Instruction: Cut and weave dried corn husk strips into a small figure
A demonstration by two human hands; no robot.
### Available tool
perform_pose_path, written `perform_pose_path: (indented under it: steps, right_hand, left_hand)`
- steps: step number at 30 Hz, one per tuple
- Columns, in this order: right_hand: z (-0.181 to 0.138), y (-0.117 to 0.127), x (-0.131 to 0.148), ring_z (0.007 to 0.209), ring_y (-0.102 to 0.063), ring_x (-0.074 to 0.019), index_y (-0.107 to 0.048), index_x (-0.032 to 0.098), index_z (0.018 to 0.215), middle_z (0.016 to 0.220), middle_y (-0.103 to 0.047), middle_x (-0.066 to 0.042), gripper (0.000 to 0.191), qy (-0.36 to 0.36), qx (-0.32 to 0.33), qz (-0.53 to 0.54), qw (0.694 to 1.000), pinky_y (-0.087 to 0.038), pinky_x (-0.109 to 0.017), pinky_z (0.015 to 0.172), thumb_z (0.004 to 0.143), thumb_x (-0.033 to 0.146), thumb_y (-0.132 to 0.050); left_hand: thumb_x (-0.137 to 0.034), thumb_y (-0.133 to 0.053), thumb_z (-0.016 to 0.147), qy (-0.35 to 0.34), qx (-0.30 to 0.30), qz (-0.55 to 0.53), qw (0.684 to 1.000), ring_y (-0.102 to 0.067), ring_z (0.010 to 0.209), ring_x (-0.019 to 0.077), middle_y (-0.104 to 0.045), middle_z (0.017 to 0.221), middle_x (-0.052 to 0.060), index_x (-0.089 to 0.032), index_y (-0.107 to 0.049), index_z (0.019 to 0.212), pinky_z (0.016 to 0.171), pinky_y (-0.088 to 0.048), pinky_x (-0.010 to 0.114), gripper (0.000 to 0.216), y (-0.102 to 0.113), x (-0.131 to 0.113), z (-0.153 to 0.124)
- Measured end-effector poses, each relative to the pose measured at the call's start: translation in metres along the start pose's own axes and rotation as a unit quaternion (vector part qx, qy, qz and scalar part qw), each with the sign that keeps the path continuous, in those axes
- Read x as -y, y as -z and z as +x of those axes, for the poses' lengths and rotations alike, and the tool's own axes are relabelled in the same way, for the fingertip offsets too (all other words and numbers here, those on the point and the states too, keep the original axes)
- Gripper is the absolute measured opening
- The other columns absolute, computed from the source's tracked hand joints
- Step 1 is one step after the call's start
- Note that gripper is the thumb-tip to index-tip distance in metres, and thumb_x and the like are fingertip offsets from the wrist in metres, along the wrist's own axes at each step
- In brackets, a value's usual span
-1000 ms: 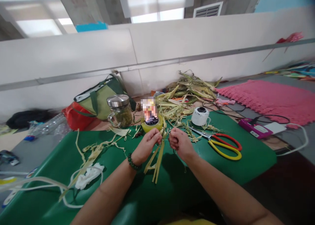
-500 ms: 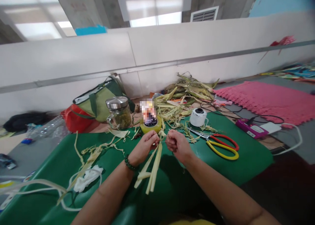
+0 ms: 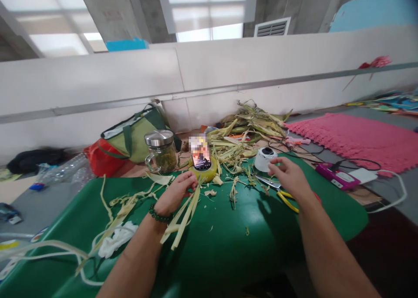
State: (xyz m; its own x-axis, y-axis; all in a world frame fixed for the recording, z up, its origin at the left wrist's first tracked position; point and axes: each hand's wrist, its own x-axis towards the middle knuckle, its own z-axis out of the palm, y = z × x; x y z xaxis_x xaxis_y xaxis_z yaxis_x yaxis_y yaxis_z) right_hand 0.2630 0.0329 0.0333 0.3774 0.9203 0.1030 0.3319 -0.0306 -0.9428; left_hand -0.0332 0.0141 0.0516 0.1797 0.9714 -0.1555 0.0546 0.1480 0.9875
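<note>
My left hand [image 3: 180, 188] is closed round a small bundle of pale corn husk strips [image 3: 183, 219], whose loose ends hang down toward me over the green mat [image 3: 225, 241]. On the right, my right hand [image 3: 289, 174] reaches beside a white spool [image 3: 261, 160] with a dark top. Its fingers are bent and look a little apart, with the tips close to the spool's side; I cannot tell if they touch it. Scissors [image 3: 268, 182] with red and yellow handles lie below that hand, partly hidden by it. A phone [image 3: 202, 161] leans on a yellow tape roll [image 3: 205, 175] between my hands.
Behind lies a heap of dry corn husks [image 3: 257, 119]. A lidded glass jar [image 3: 164, 159] and a green bag [image 3: 140, 135] stand at back left. Husk scraps [image 3: 130, 201] and a white cloth [image 3: 117, 240] lie left. A purple power strip [image 3: 336, 177] with cables sits right.
My right hand has moved away from the husk bundle, right to the spool, and its fingers have loosened. My left hand has shifted left and slightly down with the bundle.
</note>
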Motion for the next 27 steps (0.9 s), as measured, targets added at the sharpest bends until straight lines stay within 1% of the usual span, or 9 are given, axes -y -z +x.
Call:
perform_pose_path:
  steps: [2,4,7,9,11,13,17,23,27]
  right_hand:
    - [-0.009,0.003,0.007,0.051,-0.046,-0.0114,-0.061,0.019,0.081,0.082,-0.061,-0.007,0.014,0.068,-0.055,-0.208,0.974,-0.028,-0.026,0.048,0.069,0.025,-0.061]
    - [-0.025,-0.007,0.016,0.057,-0.051,-0.0134,-0.063,0.020,0.093,0.103,-0.061,-0.011,0.020,0.148,-0.039,-0.256,0.954,-0.033,-0.029,0.054,0.075,0.023,-0.056]
    - [-0.048,-0.042,0.027,0.057,-0.052,-0.0139,-0.065,0.020,0.085,0.084,-0.066,-0.005,0.015,0.186,0.204,-0.134,0.952,-0.039,-0.028,0.057,0.077,0.030,-0.058]
    - [-0.058,-0.070,0.028,0.053,-0.050,-0.0114,-0.063,0.019,0.080,0.079,-0.064,-0.003,0.021,0.130,0.364,0.000,0.922,-0.039,-0.024,0.049,0.077,0.039,-0.059]
    - [-0.064,-0.092,0.025,0.048,-0.049,-0.0091,-0.059,0.018,0.079,0.072,-0.060,0.000,0.028,0.064,0.453,0.120,0.881,-0.039,-0.022,0.045,0.077,0.046,-0.057]
    - [-0.066,-0.104,0.021,0.046,-0.047,-0.0081,-0.056,0.017,0.078,0.062,-0.055,0.003,0.030,0.037,0.466,0.173,0.867,-0.037,-0.020,0.044,0.076,0.048,-0.059]
    - [-0.061,-0.104,0.012,0.043,-0.039,-0.0070,-0.057,0.016,0.062,0.047,-0.047,0.005,0.028,0.107,0.413,0.098,0.899,-0.028,-0.019,0.043,0.078,0.039,-0.059]
    - [-0.059,-0.083,0.018,0.051,-0.040,-0.0091,-0.064,0.017,0.063,0.053,-0.051,0.003,0.020,0.223,0.339,-0.028,0.913,-0.025,-0.020,0.046,0.078,0.029,-0.059]
    - [-0.065,-0.076,0.028,0.048,-0.036,-0.0083,-0.063,0.017,0.062,0.049,-0.044,0.004,0.028,0.242,0.403,-0.005,0.882,-0.024,-0.021,0.046,0.083,0.033,-0.054]
  left_hand:
    - [-0.039,-0.060,0.071,-0.005,0.003,0.031,1.000,-0.037,0.054,0.0076,-0.043,0.059,-0.004,-0.017,-0.044,0.062,0.049,-0.027,0.018,0.029,-0.005,-0.001,-0.002]
    - [-0.039,-0.059,0.073,-0.009,0.015,0.058,0.998,-0.040,0.055,0.0084,-0.044,0.059,-0.004,-0.017,-0.045,0.062,0.050,-0.031,0.019,0.028,-0.011,-0.002,-0.005]
    - [-0.042,-0.060,0.072,-0.016,0.035,0.056,0.998,-0.044,0.058,0.0094,-0.046,0.060,-0.004,-0.017,-0.046,0.062,0.053,-0.037,0.020,0.030,-0.019,0.000,-0.006]
    - [-0.044,-0.061,0.070,-0.019,0.050,0.031,0.998,-0.045,0.058,0.0097,-0.047,0.060,-0.003,-0.016,-0.047,0.063,0.054,-0.039,0.021,0.032,-0.021,0.002,-0.006]
    - [-0.045,-0.063,0.068,-0.017,0.065,0.006,0.998,-0.046,0.058,0.0101,-0.049,0.060,-0.003,-0.016,-0.049,0.063,0.055,-0.041,0.022,0.033,-0.021,0.004,-0.005]
    - [-0.044,-0.065,0.067,-0.013,0.068,-0.006,0.998,-0.048,0.059,0.0104,-0.050,0.061,-0.002,-0.015,-0.051,0.063,0.056,-0.042,0.022,0.032,-0.020,0.004,-0.005]
    - [-0.040,-0.063,0.069,-0.021,0.039,0.023,0.999,-0.051,0.062,0.0122,-0.053,0.063,-0.001,-0.015,-0.055,0.066,0.060,-0.043,0.024,0.027,-0.018,0.003,-0.005]
    - [-0.019,-0.065,0.063,-0.154,0.000,0.231,0.961,-0.055,0.069,0.0167,-0.062,0.071,0.003,-0.017,-0.063,0.070,0.065,-0.043,0.027,0.008,-0.022,0.013,-0.004]
    - [-0.013,-0.060,0.068,-0.196,0.004,0.308,0.931,-0.054,0.063,0.0158,-0.062,0.065,0.002,-0.018,-0.063,0.065,0.060,-0.039,0.025,0.006,-0.029,0.021,-0.003]
